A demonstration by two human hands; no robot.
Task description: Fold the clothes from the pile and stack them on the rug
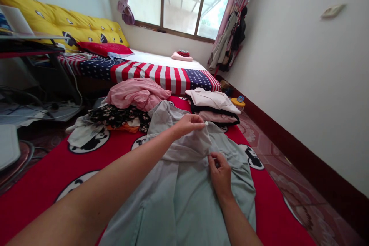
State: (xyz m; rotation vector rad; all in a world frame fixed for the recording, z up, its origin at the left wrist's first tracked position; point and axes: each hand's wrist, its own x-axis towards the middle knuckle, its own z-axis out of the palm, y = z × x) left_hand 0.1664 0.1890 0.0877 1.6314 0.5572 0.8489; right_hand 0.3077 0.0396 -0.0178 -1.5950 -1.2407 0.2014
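A pale grey-green shirt (pixel 178 196) lies spread on the red blanket (pixel 43 184) in front of me. My left hand (pixel 188 123) pinches a fold of its fabric near the collar and lifts it slightly. My right hand (pixel 220 173) is closed on the cloth just below and to the right of that fold, pressing it to the blanket.
A heap of unfolded clothes, pink on top (pixel 135 94), lies beyond the shirt at left. A folded stack (pixel 213 107) sits at right. Behind is a flag-patterned mattress (pixel 161 73), a yellow cushion (pixel 66 23), a desk with cables (pixel 34 65) at left, and a wall at right.
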